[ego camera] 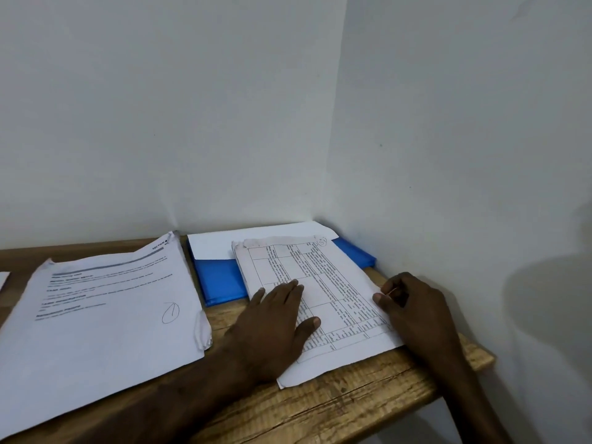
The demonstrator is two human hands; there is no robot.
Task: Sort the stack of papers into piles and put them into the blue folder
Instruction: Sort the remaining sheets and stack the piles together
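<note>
On a wooden surface (368, 402), one sorted pile (105, 331) lies left; the stack (330, 283) partly covers the blue folder (217, 280). Mid-sort, the left hand (275, 322) presses flat on the stack while the right hand (413, 306) curls at its edge, grip unclear. Next, likely, peeling off one sheet.

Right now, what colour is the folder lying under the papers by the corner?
The folder is bright blue, seen best in the head view.
</note>
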